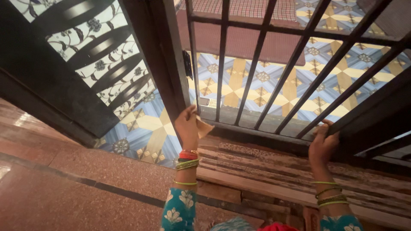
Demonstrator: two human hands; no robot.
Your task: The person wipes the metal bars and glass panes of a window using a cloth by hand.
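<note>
Floor: speckled red stone [64, 188] meets blue-and-yellow patterned tiles [150, 128] at a threshold.
Gate: black barred metal gate [257, 64], maroon mat [244, 40] beyond.
Left hand [187, 127]: pinches a tan cloth scrap [203, 127] against the gate's lower frame.
Right hand [323, 143]: curled closed around a bar.

The left hand [187, 128] hides most of the tan cloth [204, 127]. The right hand's fingers [327, 128] curl behind the gate bar [347, 119]. The picture's top edge cuts the gate [257, 55].
</note>
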